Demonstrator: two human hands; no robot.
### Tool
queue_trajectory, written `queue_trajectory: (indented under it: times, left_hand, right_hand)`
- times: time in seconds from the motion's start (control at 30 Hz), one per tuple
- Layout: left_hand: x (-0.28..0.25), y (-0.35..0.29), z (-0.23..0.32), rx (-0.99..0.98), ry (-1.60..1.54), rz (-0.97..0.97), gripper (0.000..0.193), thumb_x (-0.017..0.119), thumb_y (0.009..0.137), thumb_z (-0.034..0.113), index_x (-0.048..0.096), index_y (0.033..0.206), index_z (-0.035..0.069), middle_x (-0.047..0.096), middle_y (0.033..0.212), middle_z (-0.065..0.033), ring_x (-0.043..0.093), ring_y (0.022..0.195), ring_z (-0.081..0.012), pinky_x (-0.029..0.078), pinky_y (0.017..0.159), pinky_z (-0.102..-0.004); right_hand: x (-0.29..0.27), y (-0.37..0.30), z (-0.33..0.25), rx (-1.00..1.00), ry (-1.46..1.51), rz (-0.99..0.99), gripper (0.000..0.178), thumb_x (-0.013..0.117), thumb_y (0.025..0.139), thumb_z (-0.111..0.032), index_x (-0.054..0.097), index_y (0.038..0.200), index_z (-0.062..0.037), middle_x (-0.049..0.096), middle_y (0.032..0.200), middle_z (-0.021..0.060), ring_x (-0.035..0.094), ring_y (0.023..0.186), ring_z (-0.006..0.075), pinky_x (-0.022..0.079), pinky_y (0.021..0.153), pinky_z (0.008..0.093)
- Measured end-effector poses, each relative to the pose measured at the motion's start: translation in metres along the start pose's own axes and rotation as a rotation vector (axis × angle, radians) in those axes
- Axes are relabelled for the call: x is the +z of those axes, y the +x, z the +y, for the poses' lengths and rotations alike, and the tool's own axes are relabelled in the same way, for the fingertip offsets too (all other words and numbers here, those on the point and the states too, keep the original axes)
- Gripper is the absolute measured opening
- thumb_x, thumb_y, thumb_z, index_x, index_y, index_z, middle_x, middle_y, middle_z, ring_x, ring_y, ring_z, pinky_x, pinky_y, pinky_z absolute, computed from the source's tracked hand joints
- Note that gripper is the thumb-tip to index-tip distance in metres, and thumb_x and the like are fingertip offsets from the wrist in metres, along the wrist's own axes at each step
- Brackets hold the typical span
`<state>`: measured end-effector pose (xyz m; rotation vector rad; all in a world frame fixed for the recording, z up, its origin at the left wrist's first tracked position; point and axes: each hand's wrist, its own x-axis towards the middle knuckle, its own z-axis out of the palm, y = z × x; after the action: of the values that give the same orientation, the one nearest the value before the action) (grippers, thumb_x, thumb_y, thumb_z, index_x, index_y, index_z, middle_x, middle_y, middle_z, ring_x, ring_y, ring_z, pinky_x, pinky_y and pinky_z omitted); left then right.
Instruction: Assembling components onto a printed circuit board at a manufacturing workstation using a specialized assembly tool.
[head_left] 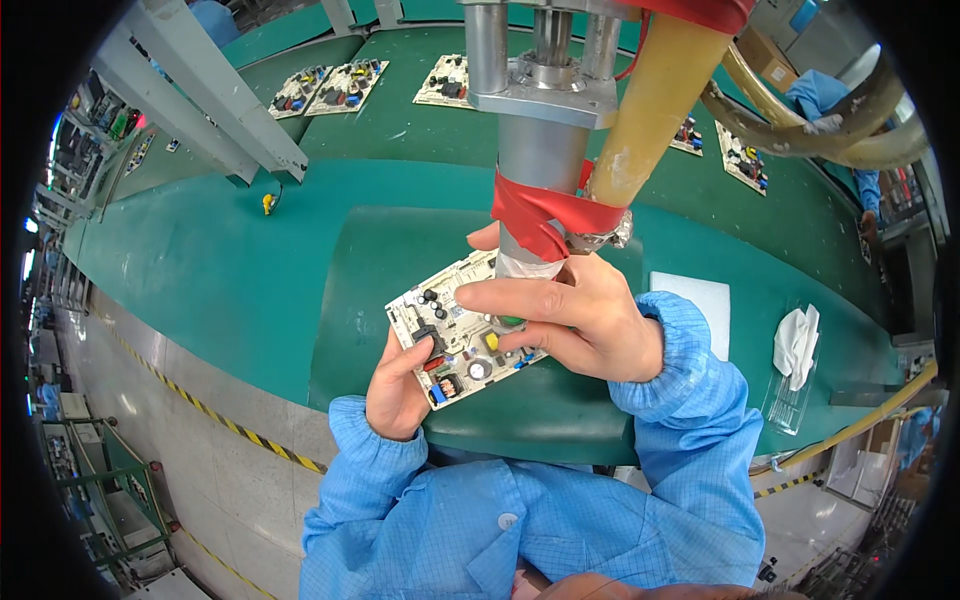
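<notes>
A cream circuit board with many mounted components is tilted above the green mat, beneath a metal nozzle wrapped in red tape. My left hand grips the board's near left edge, with the thumb on top and the fingers mostly hidden below. Over the board's right part, my right hand curls close around the nozzle's lower end. Its index finger and thumb come together about a small green part; what they hold is mostly hidden. Past the board's far edge another fingertip shows beside the nozzle.
Several circuit boards lie on the green surface beyond the bench. A thick yellowed hose runs down beside the nozzle. To the right are a white foam pad and a crumpled white cloth on a clear tray. Grey posts stand far left.
</notes>
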<state>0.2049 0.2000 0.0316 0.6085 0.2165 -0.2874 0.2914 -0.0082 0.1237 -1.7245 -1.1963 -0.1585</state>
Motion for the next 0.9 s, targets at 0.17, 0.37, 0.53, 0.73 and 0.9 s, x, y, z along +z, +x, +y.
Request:
queue_trajectory:
  times: [0.17, 0.37, 0.53, 0.73, 0.9]
  left_hand:
    - [-0.002, -0.001, 0.002, -0.007, 0.004, 0.002, 0.060, 0.051, 0.090, 0.004, 0.023, 0.144, 0.007, 0.039, 0.142, -0.0164, 0.047, 0.126, -0.0313, 0.042, 0.104, -0.0461]
    - [-0.007, -0.004, 0.007, 0.086, 0.135, 0.039, 0.061, 0.052, 0.089, 0.003, 0.024, 0.143, 0.005, 0.043, 0.139, -0.0164, 0.049, 0.125, -0.0290, 0.044, 0.103, -0.0424]
    - [-0.025, -0.010, 0.017, 0.107, 0.174, 0.085, 0.065, 0.055, 0.087, 0.001, 0.024, 0.144, 0.005, 0.045, 0.137, -0.0159, 0.050, 0.123, -0.0283, 0.043, 0.103, -0.0419]
    - [-0.023, -0.012, 0.025, 0.075, 0.133, 0.049, 0.066, 0.056, 0.086, 0.002, 0.023, 0.144, 0.004, 0.044, 0.139, -0.0159, 0.048, 0.125, -0.0288, 0.042, 0.103, -0.0430]
    - [-0.029, -0.012, 0.026, 0.052, 0.115, 0.087, 0.062, 0.053, 0.088, 0.003, 0.024, 0.144, 0.004, 0.043, 0.140, -0.0164, 0.048, 0.125, -0.0291, 0.043, 0.104, -0.0427]
  right_hand:
    - [0.002, 0.002, -0.002, -0.004, -0.012, 0.007, 0.055, 0.078, 0.065, -0.011, 0.065, 0.118, -0.0051, 0.054, 0.127, 0.0241, 0.054, 0.115, 0.0349, 0.047, 0.094, 0.0408]
    - [0.005, 0.007, 0.003, -0.030, 0.019, 0.041, 0.058, 0.078, 0.065, -0.009, 0.063, 0.121, -0.0056, 0.054, 0.128, 0.0239, 0.054, 0.116, 0.0357, 0.047, 0.094, 0.0413]
    - [0.006, 0.009, 0.005, -0.012, -0.009, 0.040, 0.055, 0.078, 0.065, -0.007, 0.065, 0.118, -0.0074, 0.053, 0.129, 0.0235, 0.053, 0.117, 0.0363, 0.047, 0.096, 0.0420]
    - [0.011, 0.011, 0.005, 0.010, 0.041, 0.022, 0.052, 0.077, 0.066, -0.005, 0.066, 0.117, -0.0081, 0.051, 0.128, 0.0229, 0.056, 0.111, 0.0344, 0.052, 0.087, 0.0391]
    - [0.011, 0.013, 0.006, -0.026, 0.013, 0.033, 0.051, 0.077, 0.067, -0.005, 0.067, 0.116, -0.0086, 0.051, 0.127, 0.0227, 0.057, 0.109, 0.0339, 0.053, 0.084, 0.0381]
